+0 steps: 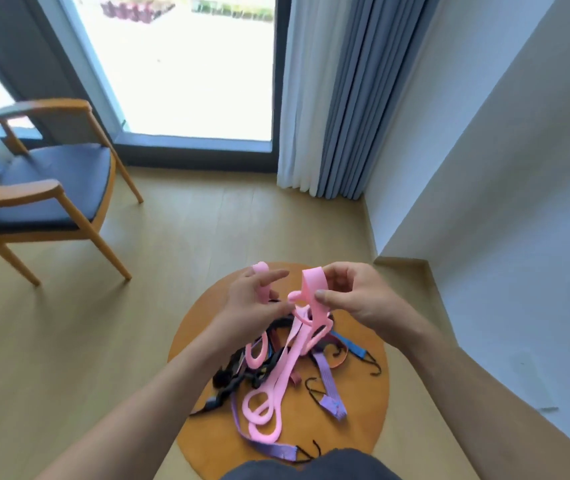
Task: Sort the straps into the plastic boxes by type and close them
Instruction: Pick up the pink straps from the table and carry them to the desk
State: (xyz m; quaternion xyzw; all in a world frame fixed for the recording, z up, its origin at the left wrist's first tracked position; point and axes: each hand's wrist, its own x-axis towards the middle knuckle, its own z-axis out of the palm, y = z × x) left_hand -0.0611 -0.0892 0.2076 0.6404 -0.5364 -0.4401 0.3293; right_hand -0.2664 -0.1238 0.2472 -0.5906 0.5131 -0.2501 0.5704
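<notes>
A tangle of straps lies on a small round wooden table (359,424). My right hand (349,292) pinches the upper loop of a pink rubber strap (311,289), which hangs down into the pile. A second piece of pink strap (262,271) is looped over the fingers of my left hand (252,299), whose fingers are partly spread. More pink loops (262,410) rest on the table among purple straps with black hooks (328,379), a blue strap (352,348) and black straps (231,375). No plastic box is in view.
A wooden armchair with a dark seat (48,181) stands on the floor at the left. A glass door (179,64) and grey curtains (339,98) are behind the table. A white wall (501,168) runs along the right.
</notes>
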